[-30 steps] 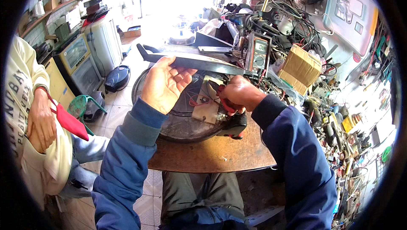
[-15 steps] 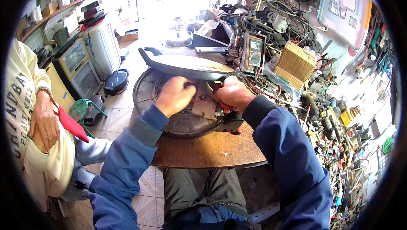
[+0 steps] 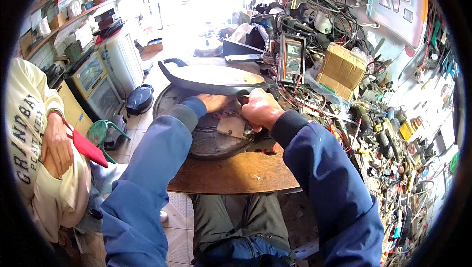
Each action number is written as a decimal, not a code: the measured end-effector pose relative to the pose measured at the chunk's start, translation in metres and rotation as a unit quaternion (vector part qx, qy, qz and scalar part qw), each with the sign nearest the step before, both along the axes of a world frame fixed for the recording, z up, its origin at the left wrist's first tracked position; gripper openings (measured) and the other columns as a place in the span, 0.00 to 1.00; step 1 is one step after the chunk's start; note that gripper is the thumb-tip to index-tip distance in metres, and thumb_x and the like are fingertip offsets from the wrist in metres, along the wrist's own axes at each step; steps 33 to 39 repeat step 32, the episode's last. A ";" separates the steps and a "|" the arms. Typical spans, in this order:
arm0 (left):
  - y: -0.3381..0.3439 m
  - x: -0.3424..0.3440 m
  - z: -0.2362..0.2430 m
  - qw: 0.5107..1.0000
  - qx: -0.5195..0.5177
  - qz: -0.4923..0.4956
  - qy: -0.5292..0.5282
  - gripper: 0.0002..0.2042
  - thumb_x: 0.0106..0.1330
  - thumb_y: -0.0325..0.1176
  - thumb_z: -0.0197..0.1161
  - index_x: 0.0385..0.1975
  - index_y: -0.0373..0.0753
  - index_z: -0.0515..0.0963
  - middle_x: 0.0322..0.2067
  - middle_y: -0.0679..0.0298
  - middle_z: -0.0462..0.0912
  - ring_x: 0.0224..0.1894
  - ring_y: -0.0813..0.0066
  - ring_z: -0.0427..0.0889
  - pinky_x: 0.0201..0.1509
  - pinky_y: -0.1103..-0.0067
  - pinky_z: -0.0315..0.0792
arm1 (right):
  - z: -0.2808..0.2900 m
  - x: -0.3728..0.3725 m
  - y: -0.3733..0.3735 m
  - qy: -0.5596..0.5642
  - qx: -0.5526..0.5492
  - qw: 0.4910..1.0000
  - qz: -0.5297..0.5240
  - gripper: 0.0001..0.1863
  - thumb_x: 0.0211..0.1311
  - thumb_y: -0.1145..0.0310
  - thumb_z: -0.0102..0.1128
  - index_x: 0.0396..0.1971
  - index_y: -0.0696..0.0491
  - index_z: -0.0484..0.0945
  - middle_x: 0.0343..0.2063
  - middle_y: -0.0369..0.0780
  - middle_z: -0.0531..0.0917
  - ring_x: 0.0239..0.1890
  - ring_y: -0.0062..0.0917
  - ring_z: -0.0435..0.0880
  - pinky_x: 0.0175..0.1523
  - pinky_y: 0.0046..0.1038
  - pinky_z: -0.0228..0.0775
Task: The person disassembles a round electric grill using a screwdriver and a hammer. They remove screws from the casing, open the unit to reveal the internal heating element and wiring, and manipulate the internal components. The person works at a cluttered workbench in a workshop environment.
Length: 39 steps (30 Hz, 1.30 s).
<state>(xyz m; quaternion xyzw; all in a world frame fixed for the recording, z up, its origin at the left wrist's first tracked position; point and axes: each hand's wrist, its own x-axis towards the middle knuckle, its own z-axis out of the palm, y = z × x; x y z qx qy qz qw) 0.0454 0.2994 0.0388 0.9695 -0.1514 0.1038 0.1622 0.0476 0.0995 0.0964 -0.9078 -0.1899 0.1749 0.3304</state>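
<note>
A round dark pan (image 3: 211,78) with a loop handle is tilted up over a wide, dusty black round base (image 3: 196,141), like an electric pan taken apart. Wires and a pale flat piece (image 3: 231,126) show inside the base. My left hand (image 3: 212,102) reaches into the gap beneath the pan; its fingers are hidden there. At the gap's right side, my right hand (image 3: 263,109) is closed around what look like red-handled pliers (image 3: 243,99), mostly covered by the fingers. The pliers' tips are out of sight.
The base stands on a brown wooden table (image 3: 221,176). Behind it to the right are a multimeter (image 3: 292,60), a cardboard box (image 3: 341,70) and heaped cables and parts. A person (image 3: 54,144) sits at the left, near a green stool (image 3: 102,132).
My left hand has gone from above the base's middle to deeper under the pan, hiding its fingers. The right hand has shifted slightly left, and less of the red handles shows.
</note>
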 end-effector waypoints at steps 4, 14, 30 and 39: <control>0.003 0.011 -0.007 0.983 -0.116 0.026 0.136 0.23 0.80 0.46 0.52 0.66 0.36 0.73 0.62 0.45 0.79 0.60 0.49 0.79 0.67 0.62 0.71 | -0.001 0.002 -0.002 -0.020 -0.028 0.999 0.040 0.14 0.59 0.71 0.58 0.31 0.70 0.84 0.23 0.54 0.87 0.27 0.39 0.92 0.38 0.36 0.84; -0.016 0.004 -0.002 0.967 -0.156 0.101 0.175 0.26 0.82 0.49 0.42 0.65 0.34 0.71 0.54 0.44 0.83 0.42 0.60 0.89 0.28 0.71 0.87 | -0.001 -0.006 -0.001 -0.046 -0.009 0.999 0.020 0.11 0.57 0.75 0.55 0.29 0.65 0.84 0.21 0.50 0.87 0.25 0.36 0.91 0.37 0.35 0.84; 0.000 0.021 -0.020 0.983 0.017 0.089 0.157 0.25 0.80 0.43 0.49 0.72 0.38 0.65 0.68 0.47 0.70 0.63 0.50 0.75 0.49 0.64 0.79 | 0.000 0.002 -0.012 -0.055 -0.005 0.994 0.093 0.14 0.57 0.70 0.55 0.21 0.65 0.83 0.18 0.50 0.85 0.22 0.35 0.88 0.36 0.33 0.82; 0.009 0.029 -0.024 0.971 0.227 0.078 -0.014 0.30 0.79 0.45 0.50 0.76 0.39 0.59 0.75 0.48 0.59 0.74 0.45 0.59 0.71 0.60 0.59 | 0.013 0.006 -0.011 -0.022 0.025 0.997 0.067 0.14 0.56 0.70 0.54 0.20 0.65 0.83 0.18 0.51 0.85 0.23 0.36 0.88 0.36 0.33 0.83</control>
